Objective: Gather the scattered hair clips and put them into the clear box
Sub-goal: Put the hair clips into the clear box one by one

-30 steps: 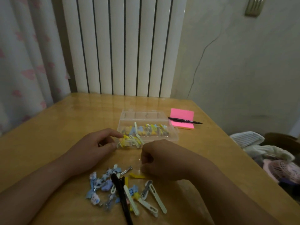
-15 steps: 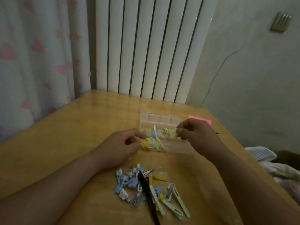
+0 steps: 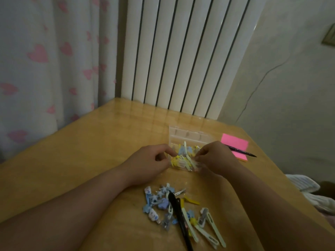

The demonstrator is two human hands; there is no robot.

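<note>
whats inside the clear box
The clear box holds a jumble of yellow, blue and white hair clips. The left hand and right hand cover its near corners, so anything there is hidden.

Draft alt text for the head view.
Two hands meet at a clear plastic box of pastel hair clips on a wooden table: left hand grips its left wall, right hand bunches fingertips at its right side. Loose clips lie nearer; pink sticky pad beyond.

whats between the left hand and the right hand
In the head view, the near end of the clear box, holding yellow, white and blue hair clips, lies between the left hand and the right hand.
</note>
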